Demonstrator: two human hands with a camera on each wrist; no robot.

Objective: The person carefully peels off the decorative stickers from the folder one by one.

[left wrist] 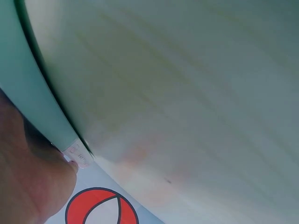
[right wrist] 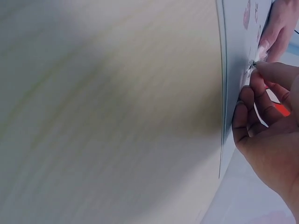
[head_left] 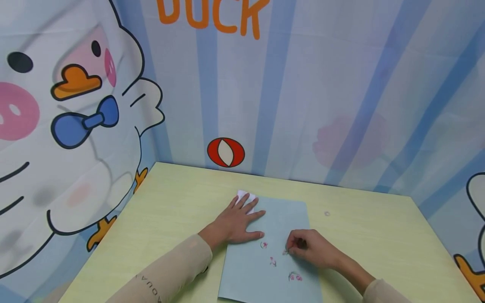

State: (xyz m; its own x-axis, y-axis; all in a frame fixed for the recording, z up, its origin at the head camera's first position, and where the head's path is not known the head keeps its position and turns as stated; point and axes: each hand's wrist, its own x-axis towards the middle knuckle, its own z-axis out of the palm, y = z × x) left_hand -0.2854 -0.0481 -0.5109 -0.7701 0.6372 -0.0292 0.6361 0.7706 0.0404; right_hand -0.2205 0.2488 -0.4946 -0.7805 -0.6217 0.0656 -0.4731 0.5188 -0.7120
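Observation:
A light blue folder or booklet (head_left: 261,284) lies on the table with several small pink printed stickers on it, among them a round-looking one (head_left: 264,245) and a wider one (head_left: 295,277). My left hand (head_left: 238,223) rests on its upper left part, fingers spread, partly over a small white paper (head_left: 241,194). Near the folder's right edge, my right hand (head_left: 312,248) pinches a tiny sticker (right wrist: 251,66) between thumb and forefinger, at the folder's surface. The sticker's print is too small to make out.
The pale yellow table (head_left: 379,244) extends on both sides of the folder. A small pale ring-shaped scrap (head_left: 327,213) lies right of the folder. Behind stands a blue-striped cloth backdrop (head_left: 242,84) with a duck picture at the left.

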